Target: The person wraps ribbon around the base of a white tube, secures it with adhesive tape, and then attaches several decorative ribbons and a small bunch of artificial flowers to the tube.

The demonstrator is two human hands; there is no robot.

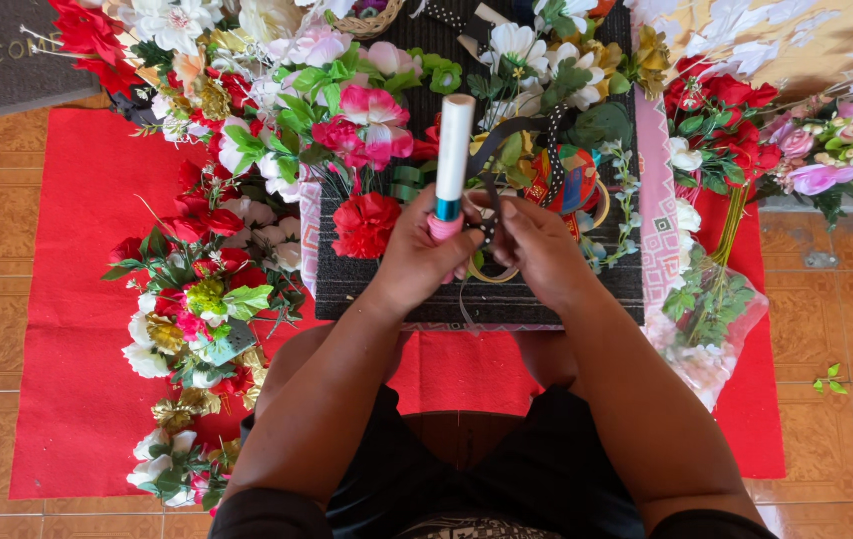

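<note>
Seated over a dark woven mat [546,294] ringed with artificial flowers [346,120], a person's left hand [424,255] grips a white, teal-banded tube [452,160] upright while the right hand [536,245] pinches black dotted ribbon [486,232], seemingly mid-fastening and needing steady fingers.

Both forearms are extending forward from the lower frame and converging at centre. The left hand [424,255] is curling closed, fingers wrapping inward, thumb up. The right hand [536,250] is pinching closed, its fingertips [494,222] meeting the left hand's.
</note>
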